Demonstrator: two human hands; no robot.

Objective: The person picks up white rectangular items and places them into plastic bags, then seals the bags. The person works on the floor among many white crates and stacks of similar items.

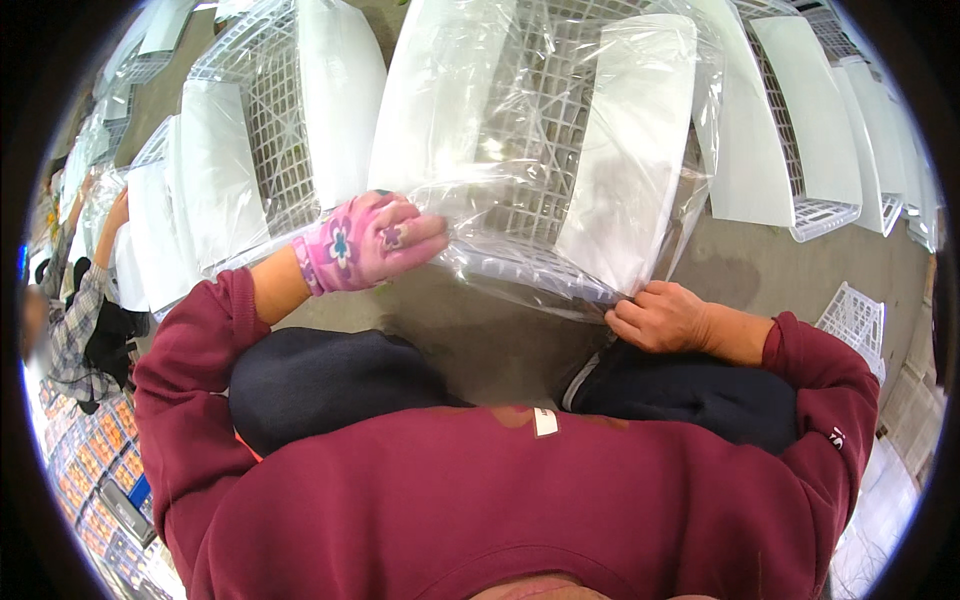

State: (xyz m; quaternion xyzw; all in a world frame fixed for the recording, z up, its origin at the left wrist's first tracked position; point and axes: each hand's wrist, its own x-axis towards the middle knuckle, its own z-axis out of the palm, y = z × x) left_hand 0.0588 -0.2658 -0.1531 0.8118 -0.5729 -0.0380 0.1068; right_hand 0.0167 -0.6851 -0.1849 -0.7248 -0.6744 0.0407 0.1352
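Before my knees stands a white plastic mesh crate [544, 135] with clear plastic film [517, 176] spread over its inside and rim. White sheets line its two sides, one sheet [439, 97] on the left and another sheet [637, 142] on the right. My left hand [375, 236], in a pink flower-patterned glove, has its fingers curled on the film at the crate's near left corner. At the near right corner, my bare right hand [660, 316] pinches the film's edge between thumb and fingers. The film hangs loose along the crate's near side.
Another lined crate [281, 135] stands close on the left, and several lined crates [787, 127] line up on the right. A small white crate [851, 322] sits on the concrete floor [735, 262]. A person [82, 330] works at far left, near stacked crates of orange produce [90, 457].
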